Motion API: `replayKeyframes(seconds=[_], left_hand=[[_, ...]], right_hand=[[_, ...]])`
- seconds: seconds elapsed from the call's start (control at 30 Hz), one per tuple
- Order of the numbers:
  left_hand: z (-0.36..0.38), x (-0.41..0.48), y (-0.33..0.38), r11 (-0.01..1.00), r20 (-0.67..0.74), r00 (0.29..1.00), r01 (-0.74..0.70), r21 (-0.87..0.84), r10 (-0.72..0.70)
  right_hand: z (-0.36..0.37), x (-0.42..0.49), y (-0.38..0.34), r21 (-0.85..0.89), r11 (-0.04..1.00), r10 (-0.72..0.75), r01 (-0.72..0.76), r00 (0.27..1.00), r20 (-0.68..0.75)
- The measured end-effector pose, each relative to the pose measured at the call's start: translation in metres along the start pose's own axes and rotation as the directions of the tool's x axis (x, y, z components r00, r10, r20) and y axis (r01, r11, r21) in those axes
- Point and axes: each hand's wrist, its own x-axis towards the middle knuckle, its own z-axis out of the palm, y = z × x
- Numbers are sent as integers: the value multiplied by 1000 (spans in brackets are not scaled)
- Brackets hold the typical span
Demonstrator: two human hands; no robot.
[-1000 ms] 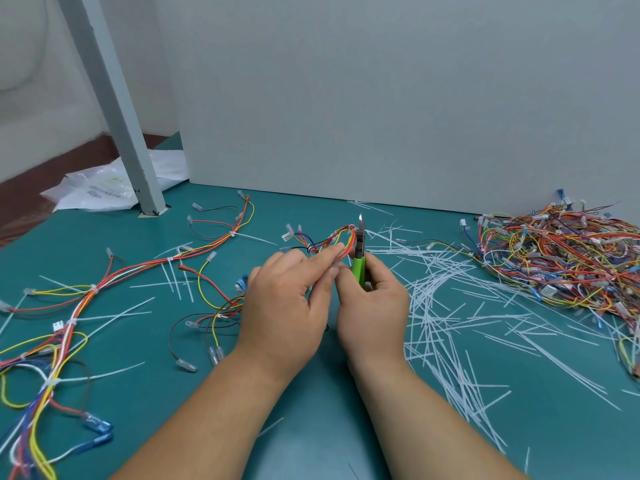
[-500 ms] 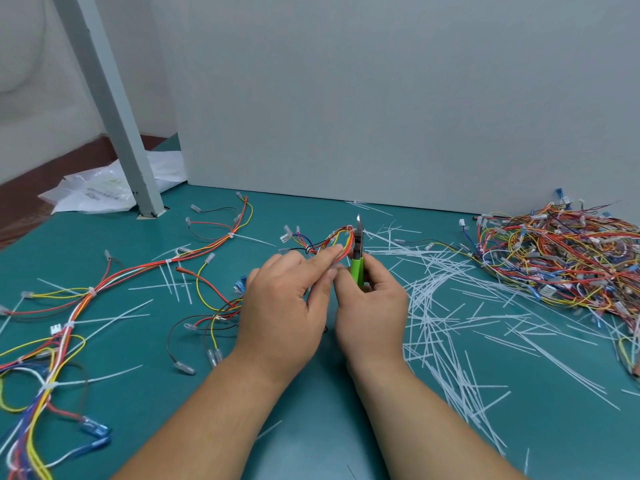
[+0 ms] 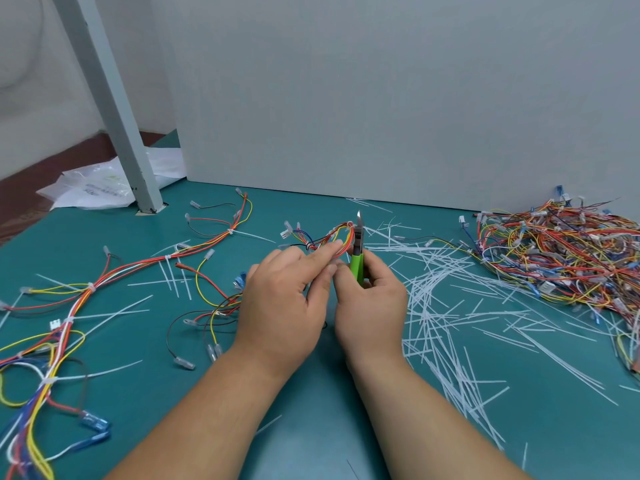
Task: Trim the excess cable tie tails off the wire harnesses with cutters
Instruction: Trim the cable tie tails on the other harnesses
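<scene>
Watching from my remote station, I am seeing the right hand (image 3: 370, 306) curling round the green handles of the cutters (image 3: 357, 263), holding them upright with the metal tip pointing up. The left hand (image 3: 284, 299) is pinching a small wire harness (image 3: 332, 237) between thumb and fingertips, and its red, yellow and orange loop is lying right against the cutter blades. I cannot tell whether the blades are closing on a tie. Both hands are hovering close together over the teal table (image 3: 311, 410). Just to the right, a scatter of white cut tails (image 3: 436, 306) is covering the surface. A big tangled pile of harnesses (image 3: 561, 254) is sitting beyond it at the far right. On the left, long harnesses (image 3: 138, 263) are sprawling with white tie tails sticking out. A grey post (image 3: 114, 109) is standing at the far left corner, with plastic bags (image 3: 93, 188) lying beside it.
</scene>
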Motion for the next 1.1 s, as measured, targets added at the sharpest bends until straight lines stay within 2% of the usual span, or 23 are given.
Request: replayKeyframes(seconds=[1.1], left_hand=[[0, 0, 1, 1000, 3, 1000, 27, -13, -27]], right_hand=[[-1, 0, -5, 13, 1000, -1, 1, 1000, 9]])
